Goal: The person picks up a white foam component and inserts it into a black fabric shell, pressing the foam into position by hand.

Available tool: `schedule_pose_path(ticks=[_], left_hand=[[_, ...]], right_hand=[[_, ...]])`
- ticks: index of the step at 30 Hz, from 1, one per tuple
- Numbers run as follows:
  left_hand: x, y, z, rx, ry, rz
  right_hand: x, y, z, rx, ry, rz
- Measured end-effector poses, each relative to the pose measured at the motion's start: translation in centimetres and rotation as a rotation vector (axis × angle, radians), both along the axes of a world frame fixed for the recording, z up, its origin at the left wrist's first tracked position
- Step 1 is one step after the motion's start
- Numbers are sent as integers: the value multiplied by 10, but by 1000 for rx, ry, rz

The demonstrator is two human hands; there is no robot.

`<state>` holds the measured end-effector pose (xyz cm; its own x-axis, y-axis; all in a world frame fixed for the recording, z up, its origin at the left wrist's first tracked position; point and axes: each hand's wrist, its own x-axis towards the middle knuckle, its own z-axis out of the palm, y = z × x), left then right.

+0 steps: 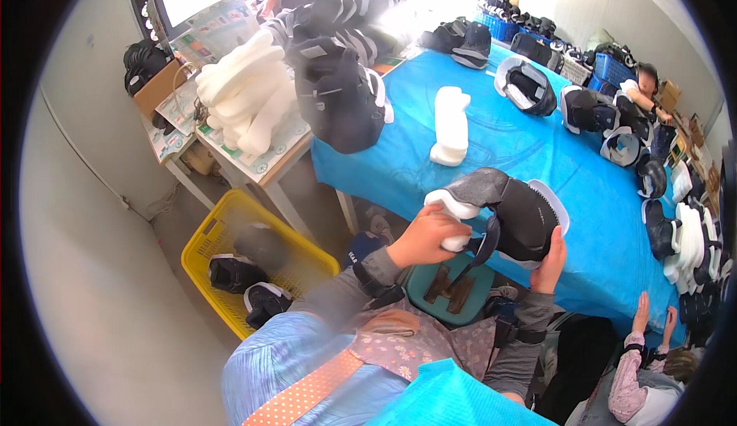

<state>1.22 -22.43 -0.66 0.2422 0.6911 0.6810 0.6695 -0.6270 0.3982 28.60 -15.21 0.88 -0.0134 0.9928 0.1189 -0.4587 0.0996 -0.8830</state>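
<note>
Left hand: my left hand (424, 238) is wrapped over the white foam insert (453, 209), pressing it at the opening of the shoe; fingers curled down around it.
Right hand: my right hand (550, 265) is cupped under the toe end of the black sneaker (516, 215), thumb and fingers spread along its white sole edge; it carries the weight.
Where the shoe is: held in the air above my lap, just off the near edge of the blue table (530, 150); not resting on anything.
Risk, insert: I judge the foam could buckle or go in crooked if I push while the collar is folded; the upper looks soft and slack there.
Risk, grip: the shoe hangs on one cupped hand; a hard shove from the left could tip it off towards the yellow basket (206, 251).
Risk, strap: a dark strap dangles below the shoe and may snag.
Materials: foam matte, white, rounded, lightly squashable; upper dark grey, fabric-like; sole smooth white.
Nearby: stack of white inserts (451, 125) on the table; pile of foam pieces (244, 96) on the side table.
</note>
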Motion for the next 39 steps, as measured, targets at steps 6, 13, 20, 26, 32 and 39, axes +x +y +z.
schedule_pose_path(ticks=[6,13,20,26,32,39], left_hand=[[2,-5,-7,97,95,52],[-11,-10,-7,71,86,8],[-19,-30,38,-24,-216,-274],[28,-35,30,509,-230,18],[49,-10,44,223,-378,225],[57,-13,38,225,-390,148]], right_hand=[[-11,-12,5,35,-82,-138],[-3,-18,-10,-46,-80,3],[-1,-51,41,69,-53,-128],[-42,-81,59,269,105,-252],[-91,-112,46,288,-98,-300],[-95,-118,25,404,-355,-386]])
